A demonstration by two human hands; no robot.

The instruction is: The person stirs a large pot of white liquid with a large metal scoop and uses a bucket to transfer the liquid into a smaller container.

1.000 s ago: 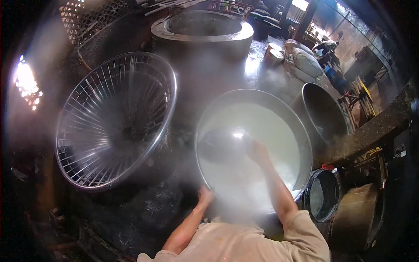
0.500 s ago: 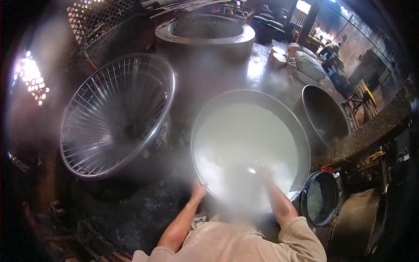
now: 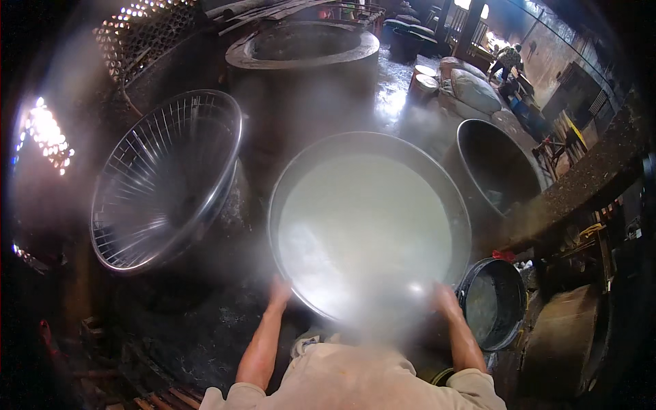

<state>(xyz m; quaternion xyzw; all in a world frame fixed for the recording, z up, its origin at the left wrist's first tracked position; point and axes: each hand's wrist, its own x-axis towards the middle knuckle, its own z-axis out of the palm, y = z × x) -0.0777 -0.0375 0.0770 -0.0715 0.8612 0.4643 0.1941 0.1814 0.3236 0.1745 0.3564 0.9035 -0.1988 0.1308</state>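
Observation:
A large round metal vat (image 3: 456,198), full of pale, milky, steaming liquid, stands directly in front of me. At its near left rim, my left hand (image 3: 279,294) is closed round the edge, its fingertips softened by steam. On the near right side, my right hand (image 3: 445,299) grips the rim as well, with part of the fingers hazy. Steam over the near edge of the vat hides the rim between my hands.
A large slatted metal basket (image 3: 167,181) tilts at the left. Behind the vat rises a round concrete-rimmed well (image 3: 304,63). To the right stand an empty metal tub (image 3: 502,171) and a dark bucket (image 3: 493,304) of cloudy liquid. Sacks (image 3: 471,92) and a person (image 3: 506,60) are farther back.
My right hand has moved from over the liquid out to the vat's right rim. My left hand stays at the left rim. The view has shifted slightly.

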